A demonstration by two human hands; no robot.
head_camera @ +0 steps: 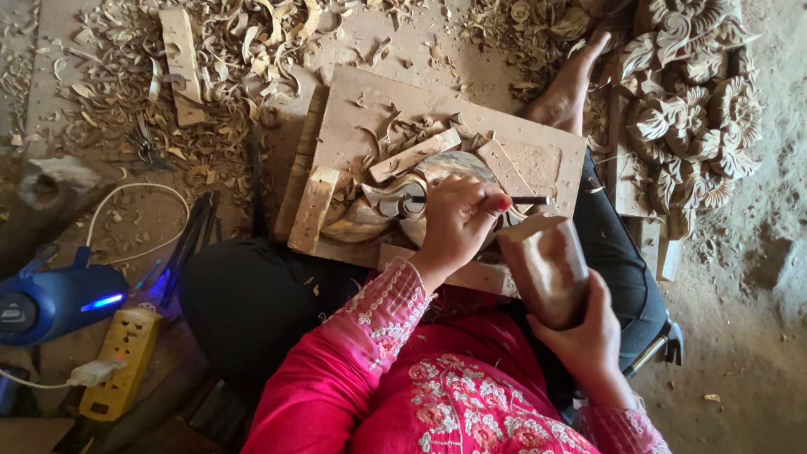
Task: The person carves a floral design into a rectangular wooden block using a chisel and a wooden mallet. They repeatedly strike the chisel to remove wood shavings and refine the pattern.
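Head view. Left hand (458, 223), mid-frame, fingers wrapped around a thin dark chisel (528, 201) whose shaft lies level, pointing right. Right hand (593, 336), lower right, fingers closed on a wooden mallet (546, 265), its head just below the chisel's end. Under the left hand, a half-carved wood piece (395, 202) pinned by wood strips on a board (521, 147) resting on the lap. Finished carved panel (693, 101) upper right; shavings (227, 50) across the floor, upper left. Yellow power strip (122, 357) lower left.
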